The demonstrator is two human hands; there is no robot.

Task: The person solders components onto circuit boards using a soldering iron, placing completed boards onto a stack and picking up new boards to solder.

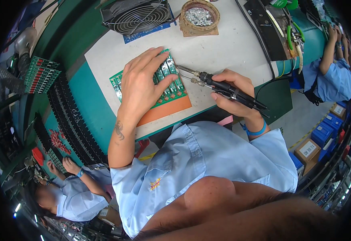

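1. A pale blue shirt [207, 160] is filling the lower middle of the view, closest to the camera.
2. The left hand [141, 82] is lying flat on a green circuit board [171, 86], fingers spread and open, pressing it down.
3. The circuit board is sitting on an orange mat [165, 110] near the front edge of the white bench [223, 44].
4. The right hand [233, 94] is gripping a black two-pronged soldering tool [219, 85], fingers closed around its handle, the metal tips reaching the board's right edge.
5. A fan [137, 16] and a round dish of metal scraps [199, 16] are standing at the back edge of the bench.
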